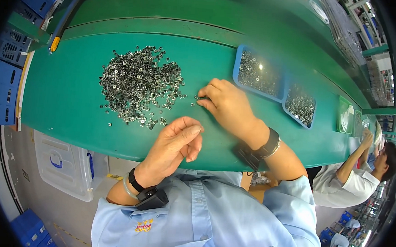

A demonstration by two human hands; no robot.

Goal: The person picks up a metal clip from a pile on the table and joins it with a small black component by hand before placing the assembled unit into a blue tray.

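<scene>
Right hand fingers pinching a tiny metal part off the pile mid-frame, left hand loosely curled, holding nothing visible, so picking's quick.

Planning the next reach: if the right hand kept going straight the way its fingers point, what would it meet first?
The right hand points left across the green table. It would likely first meet the few loose metal pieces at its fingertips, then the big pile of small metal parts. Height above the table is unclear.

A loose heap of small, shiny, square metal clips lies spread flat on the green desk. A few stray clips sit apart at its right edge, touching the right hand's fingertips.
</scene>
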